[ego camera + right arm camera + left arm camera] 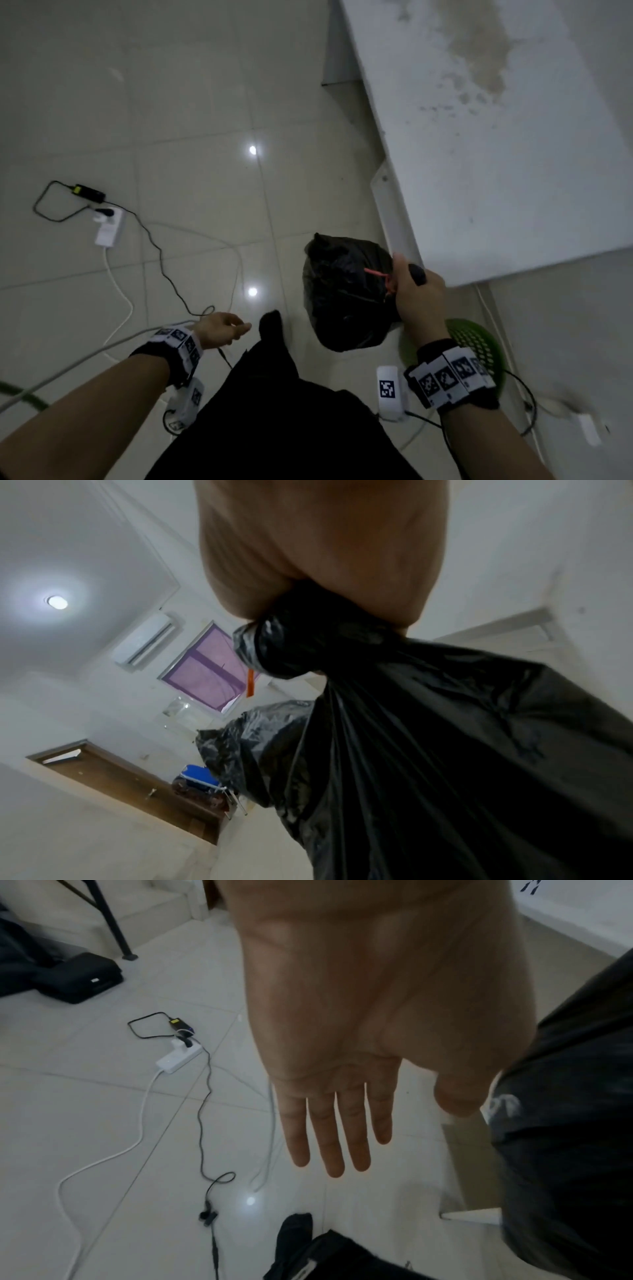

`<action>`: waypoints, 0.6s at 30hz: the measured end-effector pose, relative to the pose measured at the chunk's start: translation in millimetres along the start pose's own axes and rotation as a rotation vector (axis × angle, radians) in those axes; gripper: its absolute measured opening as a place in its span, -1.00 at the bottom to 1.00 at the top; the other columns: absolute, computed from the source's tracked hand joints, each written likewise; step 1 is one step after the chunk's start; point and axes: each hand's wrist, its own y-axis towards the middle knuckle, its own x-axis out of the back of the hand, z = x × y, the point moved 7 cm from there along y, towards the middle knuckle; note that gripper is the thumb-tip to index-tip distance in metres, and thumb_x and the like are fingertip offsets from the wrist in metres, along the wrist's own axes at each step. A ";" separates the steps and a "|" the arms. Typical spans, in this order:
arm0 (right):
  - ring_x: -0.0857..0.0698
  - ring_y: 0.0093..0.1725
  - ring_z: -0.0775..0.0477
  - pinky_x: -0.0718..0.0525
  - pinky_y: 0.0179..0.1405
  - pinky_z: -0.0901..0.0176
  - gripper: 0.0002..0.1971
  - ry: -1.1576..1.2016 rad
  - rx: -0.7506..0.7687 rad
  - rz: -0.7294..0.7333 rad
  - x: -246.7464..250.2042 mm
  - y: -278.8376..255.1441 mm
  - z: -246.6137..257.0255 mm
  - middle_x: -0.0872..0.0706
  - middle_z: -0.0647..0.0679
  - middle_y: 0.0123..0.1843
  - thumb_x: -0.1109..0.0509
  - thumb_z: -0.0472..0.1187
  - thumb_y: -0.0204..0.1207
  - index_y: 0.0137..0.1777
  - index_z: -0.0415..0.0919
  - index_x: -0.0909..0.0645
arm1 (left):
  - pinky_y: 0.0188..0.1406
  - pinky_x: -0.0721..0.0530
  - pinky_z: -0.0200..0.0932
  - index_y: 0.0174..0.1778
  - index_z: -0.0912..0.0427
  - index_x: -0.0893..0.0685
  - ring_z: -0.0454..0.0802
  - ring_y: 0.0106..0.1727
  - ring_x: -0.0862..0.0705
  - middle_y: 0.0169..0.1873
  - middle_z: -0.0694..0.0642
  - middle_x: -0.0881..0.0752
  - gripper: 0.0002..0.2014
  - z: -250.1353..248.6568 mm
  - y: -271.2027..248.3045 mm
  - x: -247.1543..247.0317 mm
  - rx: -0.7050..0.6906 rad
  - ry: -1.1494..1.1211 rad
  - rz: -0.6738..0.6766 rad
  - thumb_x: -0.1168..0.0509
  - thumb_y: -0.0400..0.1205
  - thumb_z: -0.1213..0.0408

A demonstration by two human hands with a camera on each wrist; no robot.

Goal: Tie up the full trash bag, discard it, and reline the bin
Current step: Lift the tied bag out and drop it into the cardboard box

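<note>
1. Head view: my right hand (pixel 412 294) is gripping the gathered neck of the full black plastic trash bag (pixel 346 298), which is hanging beside the green round mesh bin (pixel 479 342).
2. My left hand (pixel 222 329) is hanging free, fingers (pixel 329 1139) straight.

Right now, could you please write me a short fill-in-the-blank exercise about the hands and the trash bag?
1. The right hand grips the gathered neck of the ____ trash bag.
2. The left hand holds ____.
3. The bin below the right wrist is ____ in colour.
4. The white power strip lies on the tiled ____.

Missing words: black; nothing; green; floor
</note>
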 end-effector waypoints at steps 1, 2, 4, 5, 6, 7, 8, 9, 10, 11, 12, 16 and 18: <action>-0.50 -0.59 0.03 -0.47 -0.46 0.18 -0.44 -0.013 0.012 0.015 -13.5 13.2 8.3 -0.46 0.01 -0.64 -0.41 0.08 0.62 -0.57 -0.13 -0.42 | -0.19 -0.61 -0.25 0.28 0.14 -0.67 0.00 0.00 -0.75 0.07 0.07 -0.77 -0.50 -5.1 1.3 15.2 -0.013 0.029 0.006 -0.27 0.64 -0.19; -0.49 -0.58 -0.02 -0.47 -0.43 0.11 -0.41 -0.025 0.014 0.031 -27.5 25.6 17.1 -0.44 0.03 -0.66 -0.41 0.13 0.60 -0.61 -0.08 -0.37 | -0.10 -0.62 -0.23 0.29 0.12 -0.67 0.00 0.00 -0.73 0.11 0.08 -0.76 -0.50 -15.8 3.4 31.3 -0.045 0.061 0.010 -0.25 0.65 -0.21; -0.49 -0.57 -0.05 -0.48 -0.43 0.09 -0.38 -0.034 0.022 0.058 -55.9 51.6 39.1 -0.43 0.06 -0.68 -0.40 0.16 0.59 -0.66 -0.06 -0.36 | 0.13 -0.64 -0.13 0.31 0.09 -0.67 0.06 0.11 -0.72 0.16 0.11 -0.75 -0.53 -56.9 6.4 69.5 -0.149 0.095 -0.004 -0.22 0.68 -0.19; -0.50 -0.59 -0.03 -0.50 -0.44 0.14 -0.37 -0.029 0.039 0.074 -71.6 65.0 54.5 -0.44 0.09 -0.69 -0.39 0.14 0.61 -0.69 -0.05 -0.38 | 0.17 -0.63 -0.09 0.30 0.10 -0.67 0.11 0.17 -0.73 0.15 0.14 -0.76 -0.56 -84.3 7.2 90.3 -0.221 0.058 -0.018 -0.23 0.69 -0.14; -0.51 -0.59 0.01 -0.51 -0.45 0.19 -0.36 -0.017 0.051 0.090 -88.5 80.3 70.0 -0.46 0.10 -0.69 -0.38 0.10 0.63 -0.70 -0.04 -0.41 | 0.13 -0.64 -0.10 0.31 0.14 -0.66 0.13 0.18 -0.74 0.14 0.18 -0.77 -0.59 -114.5 8.2 112.9 -0.299 -0.031 -0.037 -0.24 0.70 -0.08; -0.53 -0.59 0.03 -0.52 -0.46 0.21 -0.37 -0.017 0.050 0.102 -106.4 96.7 84.6 -0.49 0.10 -0.68 -0.38 0.08 0.64 -0.71 -0.05 -0.43 | 0.06 -0.64 -0.13 0.31 0.18 -0.65 0.12 0.15 -0.75 0.14 0.19 -0.77 -0.62 -144.9 9.5 137.8 -0.364 -0.140 -0.063 -0.25 0.72 -0.01; -0.55 -0.57 0.02 -0.54 -0.45 0.21 -0.38 -0.015 0.043 0.109 -124.2 114.4 96.5 -0.52 0.08 -0.66 -0.39 0.08 0.63 -0.70 -0.06 -0.46 | 0.03 -0.64 -0.16 0.33 0.21 -0.64 0.08 0.11 -0.74 0.14 0.19 -0.76 -0.64 -173.5 10.5 164.4 -0.413 -0.246 -0.098 -0.25 0.74 0.06; -0.58 -0.54 0.00 -0.56 -0.44 0.19 -0.39 -0.002 0.035 0.117 -141.4 132.8 108.4 -0.54 0.07 -0.65 -0.39 0.09 0.62 -0.68 -0.07 -0.49 | 0.05 -0.65 -0.14 0.34 0.24 -0.63 0.06 0.09 -0.73 0.14 0.18 -0.75 -0.65 -200.0 11.1 191.9 -0.444 -0.348 -0.133 -0.23 0.75 0.10; -0.59 -0.52 -0.02 -0.57 -0.41 0.16 -0.41 0.012 0.033 0.123 -158.8 152.2 120.1 -0.55 0.06 -0.63 -0.40 0.12 0.60 -0.66 -0.07 -0.49 | 0.11 -0.67 -0.09 0.36 0.25 -0.62 0.06 0.11 -0.74 0.16 0.17 -0.75 -0.64 -223.9 12.9 219.8 -0.470 -0.434 -0.169 -0.22 0.76 0.11; -0.59 -0.50 -0.03 -0.57 -0.39 0.16 -0.43 0.008 0.038 0.129 -176.1 173.5 131.0 -0.56 0.07 -0.62 -0.40 0.14 0.59 -0.64 -0.07 -0.48 | 0.17 -0.68 -0.04 0.37 0.25 -0.62 0.07 0.14 -0.75 0.17 0.16 -0.76 -0.64 -243.6 17.1 248.0 -0.489 -0.502 -0.204 -0.21 0.76 0.10; -0.59 -0.51 -0.01 -0.55 -0.39 0.17 -0.44 0.003 0.043 0.143 -193.2 193.0 145.2 -0.55 0.09 -0.62 -0.40 0.14 0.59 -0.62 -0.07 -0.48 | 0.21 -0.68 0.00 0.37 0.23 -0.62 0.07 0.16 -0.76 0.18 0.16 -0.77 -0.64 -259.4 21.9 274.7 -0.500 -0.561 -0.238 -0.21 0.76 0.09; -0.55 -0.58 0.17 -0.53 -0.39 0.21 -0.38 0.061 0.063 0.231 -259.0 271.4 210.3 -0.53 0.17 -0.67 -0.39 0.04 0.64 -0.71 -0.03 -0.51 | 0.25 -0.68 0.10 0.28 0.19 -0.66 0.15 0.18 -0.76 0.13 0.17 -0.78 -0.67 -264.6 54.4 364.6 -0.369 -0.691 -0.365 -0.22 0.75 0.06; -0.59 -0.53 0.14 -0.57 -0.35 0.19 -0.40 0.060 0.079 0.248 -283.4 309.4 247.6 -0.56 0.17 -0.64 -0.40 0.05 0.63 -0.70 -0.01 -0.55 | 0.20 -0.68 0.10 0.23 0.16 -0.67 0.15 0.13 -0.76 0.12 0.18 -0.79 -0.70 -245.7 71.4 396.2 -0.252 -0.687 -0.400 -0.25 0.73 0.04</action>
